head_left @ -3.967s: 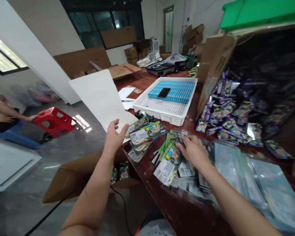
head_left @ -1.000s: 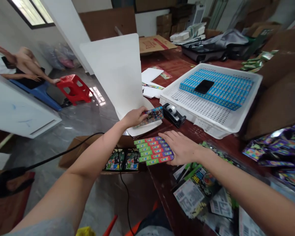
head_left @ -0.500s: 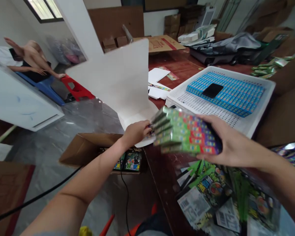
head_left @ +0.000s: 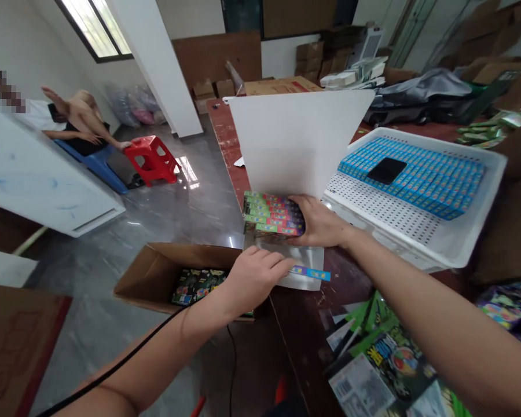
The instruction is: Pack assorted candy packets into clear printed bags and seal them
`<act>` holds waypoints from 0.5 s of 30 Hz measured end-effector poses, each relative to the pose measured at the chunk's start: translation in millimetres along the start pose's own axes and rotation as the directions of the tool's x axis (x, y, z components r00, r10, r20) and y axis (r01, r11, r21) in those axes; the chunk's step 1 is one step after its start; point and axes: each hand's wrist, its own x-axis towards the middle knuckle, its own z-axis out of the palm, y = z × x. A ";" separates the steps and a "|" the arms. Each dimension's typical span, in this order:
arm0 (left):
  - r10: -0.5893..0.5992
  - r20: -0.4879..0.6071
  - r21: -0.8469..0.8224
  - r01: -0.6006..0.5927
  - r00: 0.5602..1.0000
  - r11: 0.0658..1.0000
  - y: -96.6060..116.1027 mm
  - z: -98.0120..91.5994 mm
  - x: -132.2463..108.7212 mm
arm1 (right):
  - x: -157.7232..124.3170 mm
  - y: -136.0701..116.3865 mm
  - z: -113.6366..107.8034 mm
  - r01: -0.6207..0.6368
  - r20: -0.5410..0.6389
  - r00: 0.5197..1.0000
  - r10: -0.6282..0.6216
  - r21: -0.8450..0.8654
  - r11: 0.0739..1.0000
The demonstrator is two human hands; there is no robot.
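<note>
My right hand [head_left: 319,223] is wrapped around the right end of a stack of small printed boxes [head_left: 274,214], green, red and purple. The stack sits low against a white cardboard sheet [head_left: 297,139] whose back panel stands upright, its front part lying at the table edge. Just in front, my left hand [head_left: 260,272] has its fingers closed at a narrow blue-and-purple printed strip [head_left: 313,273]. The strip juts out to the right over the card's front part; whether it belongs to the card I cannot tell.
A white perforated tray [head_left: 473,231] holds rows of blue boxes [head_left: 443,179] and a black phone [head_left: 387,170]. Black-and-green printed pouches [head_left: 395,359] lie at front right. Below left stands an open carton [head_left: 145,278] with black packs. A seated person [head_left: 82,119] is beside a red stool [head_left: 151,159].
My right hand has brought the stack left and down onto the white card. The card's tall panel now stands more upright and further right. My left hand has shifted to its front part.
</note>
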 end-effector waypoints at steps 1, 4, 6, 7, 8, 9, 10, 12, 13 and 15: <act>0.022 -0.017 0.011 -0.022 1.000 1.000 -3.2 0.9 -0.7 | 3.5 4.1 4.0 -0.027 0.040 0.999 0.029 -0.039 0.999; 0.034 -0.073 0.064 -0.030 0.997 0.998 -15.9 15.2 3.1 | 12.0 6.3 8.8 -0.086 0.121 0.987 0.102 -0.130 0.988; 0.028 -0.088 0.103 -0.018 0.996 0.995 -24.1 29.2 7.9 | 14.6 1.3 6.0 -0.093 0.127 0.985 0.113 -0.156 0.983; 0.030 -0.093 0.118 -0.019 0.995 0.993 -27.5 35.6 10.2 | 14.8 -1.9 2.9 -0.093 0.121 0.986 0.114 -0.168 0.981; 0.037 -0.097 0.130 -0.024 0.995 0.991 -30.1 40.9 12.2 | 14.3 -5.0 -0.9 -0.098 0.115 0.986 0.120 -0.184 0.978; 0.044 -0.106 0.137 -0.029 0.993 0.990 -32.0 44.9 13.7 | 13.6 -7.6 -5.2 -0.109 0.115 0.984 0.135 -0.205 0.973; 0.048 -0.117 0.141 -0.031 0.992 0.990 -33.2 47.6 14.6 | 12.9 -9.6 -9.7 -0.127 0.124 0.980 0.158 -0.228 0.965; 0.046 -0.137 0.140 -0.027 0.989 0.990 -34.1 49.7 15.0 | 12.8 -12.1 -17.6 -0.172 0.161 0.962 0.220 -0.266 0.948; 0.042 -0.140 0.135 -0.023 0.989 0.991 -34.2 49.6 14.5 | 13.8 -12.8 -20.2 -0.191 0.182 0.952 0.246 -0.276 0.942; 0.044 -0.148 0.114 -0.027 0.988 0.993 -34.4 49.0 12.2 | 18.0 -13.7 -21.4 -0.216 0.205 0.938 0.278 -0.279 0.936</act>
